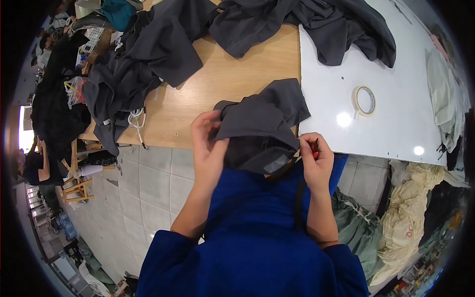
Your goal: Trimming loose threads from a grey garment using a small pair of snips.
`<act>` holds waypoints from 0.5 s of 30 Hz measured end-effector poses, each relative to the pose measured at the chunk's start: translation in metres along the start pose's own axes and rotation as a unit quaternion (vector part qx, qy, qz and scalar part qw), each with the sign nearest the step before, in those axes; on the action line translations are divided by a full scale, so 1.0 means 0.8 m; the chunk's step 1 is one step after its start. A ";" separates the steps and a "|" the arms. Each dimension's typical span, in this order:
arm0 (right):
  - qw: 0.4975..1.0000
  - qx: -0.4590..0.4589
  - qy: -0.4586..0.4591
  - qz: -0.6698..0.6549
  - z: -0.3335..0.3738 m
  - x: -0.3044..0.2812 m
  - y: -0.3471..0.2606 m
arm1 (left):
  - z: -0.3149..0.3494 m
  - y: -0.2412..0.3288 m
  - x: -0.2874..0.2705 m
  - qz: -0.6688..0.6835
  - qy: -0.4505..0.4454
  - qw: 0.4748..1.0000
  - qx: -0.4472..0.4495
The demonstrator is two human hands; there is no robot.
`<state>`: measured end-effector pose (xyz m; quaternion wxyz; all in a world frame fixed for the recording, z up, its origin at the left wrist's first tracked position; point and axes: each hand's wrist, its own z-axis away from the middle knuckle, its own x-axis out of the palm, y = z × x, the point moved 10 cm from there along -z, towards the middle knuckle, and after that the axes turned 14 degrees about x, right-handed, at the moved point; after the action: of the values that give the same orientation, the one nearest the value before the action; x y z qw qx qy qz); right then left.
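Dark grey garment piece at frame centre, draped over the near edge of the wooden bench, lower part hanging against a blue top. Left hand at 9 o'clock of it, fingers closed on the left fold, pinching the cloth. Right hand at 4 o'clock of the piece, closed around a small red tool, touching the fabric's lower right edge; tool kind unclear. At 12 o'clock, more dark grey fabric heaped across the bench top. At 10 o'clock, another dark fabric pile spilling over the bench's left edge, white cord hanging beside it. At 2 o'clock, roll of masking tape lying flat on a white board, well apart from the hands. At 4 o'clock, below bench level, cream cloth bundle and green cloth. Tiled floor at 8 o'clock.
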<state>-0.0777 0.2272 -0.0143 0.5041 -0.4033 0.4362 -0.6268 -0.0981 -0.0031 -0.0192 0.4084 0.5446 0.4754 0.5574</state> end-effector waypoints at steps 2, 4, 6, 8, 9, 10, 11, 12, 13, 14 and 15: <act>0.999 -0.032 0.001 0.025 0.003 0.002 -0.010 | 0.036 0.074 -0.002 -0.194 0.075 0.934 0.289; 0.996 -0.080 0.013 0.027 0.006 0.004 -0.023 | 0.078 0.108 0.057 -0.246 -0.148 0.875 0.390; 0.991 -0.128 0.017 0.031 0.016 0.004 -0.040 | 0.067 0.048 0.079 0.006 -0.194 0.976 0.097; 0.980 -0.166 0.010 0.108 0.023 0.010 -0.057 | 0.063 -0.003 0.081 0.174 -0.133 0.971 -0.093; 0.980 -0.167 0.010 0.107 0.023 0.008 -0.063 | 0.062 -0.026 0.083 0.285 -0.139 0.930 -0.185; 0.968 -0.193 -0.030 0.155 0.029 0.021 -0.069 | 0.065 -0.038 0.091 0.391 -0.144 0.867 -0.275; 0.952 -0.218 -0.069 0.202 0.034 0.034 -0.074 | 0.058 -0.038 0.088 0.392 -0.145 0.866 -0.275; 0.939 -0.234 -0.094 0.235 0.038 0.040 -0.075 | 0.048 -0.032 0.086 0.393 -0.143 0.873 -0.252; 0.938 -0.234 -0.093 0.237 0.038 0.036 -0.073 | 0.036 -0.015 0.091 0.395 -0.141 0.879 -0.228; 0.930 -0.227 -0.115 0.265 0.039 0.039 -0.066 | 0.032 -0.021 0.079 0.298 -0.012 0.924 -0.239; 0.921 -0.221 -0.136 0.291 0.041 0.047 -0.063 | 0.033 -0.021 0.082 0.298 -0.012 0.924 -0.239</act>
<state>-0.0667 0.1914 0.0459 0.6171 -0.4412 0.5889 -0.2790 -0.0780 0.0667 -0.0220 0.3472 0.5544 0.1388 0.7435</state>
